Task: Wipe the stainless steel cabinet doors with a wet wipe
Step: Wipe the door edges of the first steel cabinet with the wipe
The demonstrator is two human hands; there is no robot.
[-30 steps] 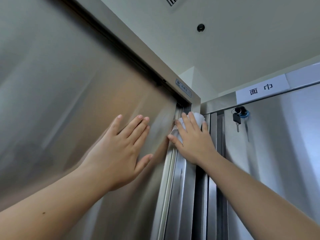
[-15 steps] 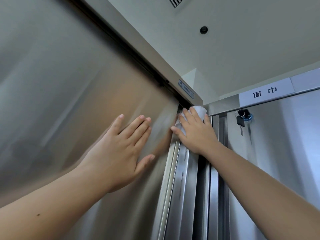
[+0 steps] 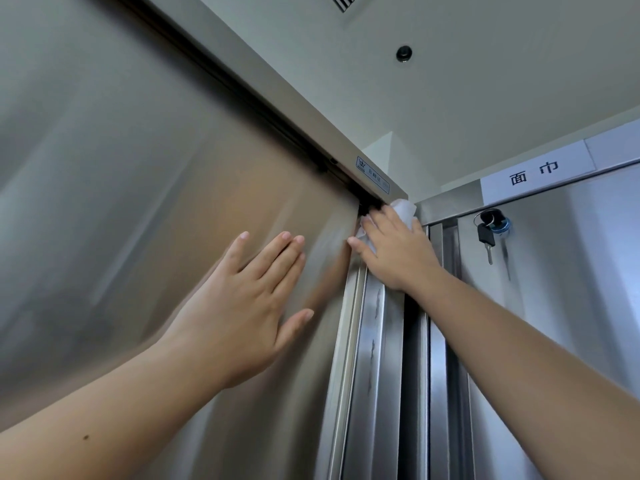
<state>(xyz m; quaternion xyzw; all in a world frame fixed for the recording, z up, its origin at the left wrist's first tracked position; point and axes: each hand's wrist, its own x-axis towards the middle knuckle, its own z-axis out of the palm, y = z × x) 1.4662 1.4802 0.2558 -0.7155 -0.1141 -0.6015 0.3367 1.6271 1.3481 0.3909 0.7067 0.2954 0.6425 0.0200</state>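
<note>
Just under the maker's sticker (image 3: 372, 174) on the top rail (image 3: 277, 98), the fingers (image 3: 375, 220) of the right hand (image 3: 398, 252) lie stretched out flat over the wet wipe (image 3: 405, 211). They press it into the upper corner of the left door (image 3: 138, 220). Their tips are smeared by motion, so I cannot tell how they end. White folds of the wipe show above the fingers and beside the thumb, touching the rail's lower edge right below the sticker.

A second ago that hand and the wipe sat lower on the door's edge strip (image 3: 374, 341), further beneath the sticker. They have climbed the strip since and now reach its top end. To my eye the upward pass along this edge has run out of room, and the next stroke must turn down or sideways. Whether the broad door face left of the sticker has been wiped already cannot be told from here. The same goes for the right door (image 3: 571, 271), beyond the sticker, where a key (image 3: 485, 235) hangs in its lock.

The right wrist is bent back, and the forearm rises steeply from the lower right toward the sticker. Left of and below the sticker, the left hand (image 3: 249, 299) has not shifted. Its fingers (image 3: 277, 258) are straight and close together, the thumb splayed, the palm flat on the left door and holding nothing; it seems to be steadying the door. Its forearm comes up from the lower left.
</note>
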